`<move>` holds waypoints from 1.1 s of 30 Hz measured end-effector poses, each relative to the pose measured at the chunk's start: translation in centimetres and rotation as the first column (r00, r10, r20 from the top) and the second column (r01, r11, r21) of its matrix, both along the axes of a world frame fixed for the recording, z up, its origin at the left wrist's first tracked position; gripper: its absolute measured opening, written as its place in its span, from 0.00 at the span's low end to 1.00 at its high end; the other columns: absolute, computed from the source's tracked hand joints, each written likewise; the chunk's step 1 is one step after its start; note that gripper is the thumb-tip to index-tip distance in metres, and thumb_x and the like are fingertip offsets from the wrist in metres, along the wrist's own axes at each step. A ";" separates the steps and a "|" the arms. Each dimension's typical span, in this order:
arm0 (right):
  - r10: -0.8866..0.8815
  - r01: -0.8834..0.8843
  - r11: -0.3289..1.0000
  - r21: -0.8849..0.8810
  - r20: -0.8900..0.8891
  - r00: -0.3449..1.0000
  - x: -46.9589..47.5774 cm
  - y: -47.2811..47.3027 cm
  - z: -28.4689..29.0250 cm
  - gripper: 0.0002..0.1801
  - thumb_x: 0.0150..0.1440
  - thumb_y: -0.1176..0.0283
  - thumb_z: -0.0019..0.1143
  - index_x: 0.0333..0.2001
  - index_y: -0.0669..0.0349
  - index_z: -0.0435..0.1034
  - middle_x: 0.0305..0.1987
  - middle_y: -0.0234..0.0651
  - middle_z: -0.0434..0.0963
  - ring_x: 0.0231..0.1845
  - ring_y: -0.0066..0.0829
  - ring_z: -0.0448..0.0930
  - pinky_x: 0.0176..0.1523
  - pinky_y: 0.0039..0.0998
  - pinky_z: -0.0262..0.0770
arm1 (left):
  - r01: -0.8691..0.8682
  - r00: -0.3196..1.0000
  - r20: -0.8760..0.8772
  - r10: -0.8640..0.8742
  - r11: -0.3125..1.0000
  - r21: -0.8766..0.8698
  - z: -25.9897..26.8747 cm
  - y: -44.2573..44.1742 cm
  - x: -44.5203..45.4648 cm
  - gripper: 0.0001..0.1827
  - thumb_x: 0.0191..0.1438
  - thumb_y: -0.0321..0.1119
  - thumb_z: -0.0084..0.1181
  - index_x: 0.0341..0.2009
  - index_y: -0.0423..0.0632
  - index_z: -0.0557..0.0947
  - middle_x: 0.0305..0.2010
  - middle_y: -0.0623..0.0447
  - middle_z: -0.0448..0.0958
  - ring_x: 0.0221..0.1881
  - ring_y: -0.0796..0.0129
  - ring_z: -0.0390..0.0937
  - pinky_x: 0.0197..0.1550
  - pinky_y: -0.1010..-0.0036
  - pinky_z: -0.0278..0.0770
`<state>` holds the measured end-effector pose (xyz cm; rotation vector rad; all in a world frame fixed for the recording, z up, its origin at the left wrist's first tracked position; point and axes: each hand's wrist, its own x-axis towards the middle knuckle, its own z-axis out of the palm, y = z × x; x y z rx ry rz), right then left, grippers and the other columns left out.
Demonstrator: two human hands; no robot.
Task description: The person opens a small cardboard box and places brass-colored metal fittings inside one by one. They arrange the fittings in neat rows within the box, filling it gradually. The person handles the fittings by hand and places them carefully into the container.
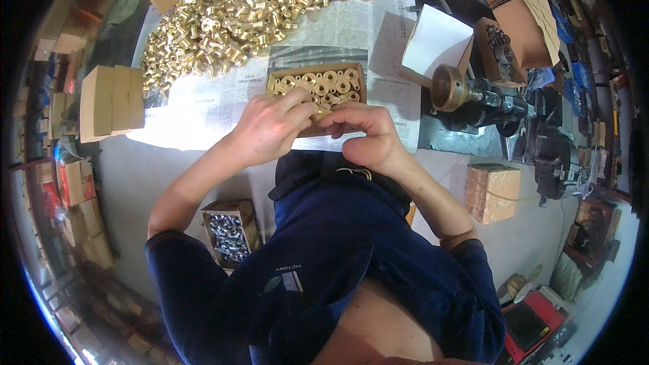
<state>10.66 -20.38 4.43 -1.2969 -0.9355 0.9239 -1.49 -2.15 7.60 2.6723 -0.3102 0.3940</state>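
A shallow cardboard box (363, 81) stands near the table's front edge, with brass flanged fittings (323, 87) set in close rows inside. Over its front left part is my left hand (276, 124), its fingers bent down and pinched together. My right hand (367, 132) reaches over the front right part, its fingertips close to those of the left. Between the fingertips a brass piece (320, 114) shows, partly hidden; which hand grips it is hard to see. Behind the box, a large loose heap of brass fittings (223, 25) spreads over newspaper (339, 30).
Folded cardboard boxes (112, 104) stand at the left. To the right are a white-topped box (440, 40), a metal machine with a round brass-coloured end (448, 88) and an open carton of metal parts (499, 53). On the floor sit a box of silvery parts (248, 218) and a taped carton (493, 192).
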 end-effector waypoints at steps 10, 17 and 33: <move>0.052 -0.079 0.993 -0.087 -0.277 0.960 2.1 2.0 0.8 0.11 0.44 0.83 0.46 0.30 0.70 0.77 0.24 0.31 0.77 0.28 0.18 0.75 0.33 0.19 0.71 | 0.074 0.997 0.025 -0.072 0.993 -0.097 0.3 0.4 -0.5 0.09 0.47 0.29 0.58 0.35 0.45 0.77 0.33 0.51 0.73 0.26 0.55 0.75 0.26 0.65 0.73; 0.080 -0.104 0.993 -0.050 -0.347 0.934 2.5 2.8 -1.0 0.14 0.45 0.84 0.45 0.34 0.69 0.76 0.28 0.32 0.78 0.30 0.18 0.75 0.34 0.18 0.71 | 0.019 0.998 -0.059 -0.024 0.997 -0.076 -1.2 1.1 -0.9 0.10 0.44 0.27 0.61 0.34 0.44 0.78 0.34 0.49 0.77 0.29 0.54 0.76 0.28 0.66 0.74; -0.148 0.146 0.976 -0.159 0.001 0.989 2.6 -2.9 -1.3 0.18 0.41 0.82 0.47 0.37 0.67 0.76 0.27 0.30 0.77 0.31 0.17 0.73 0.38 0.20 0.70 | 0.077 0.925 -0.375 -0.058 0.996 0.037 -5.7 1.2 0.7 0.08 0.45 0.32 0.59 0.32 0.47 0.80 0.25 0.50 0.76 0.28 0.54 0.76 0.28 0.63 0.74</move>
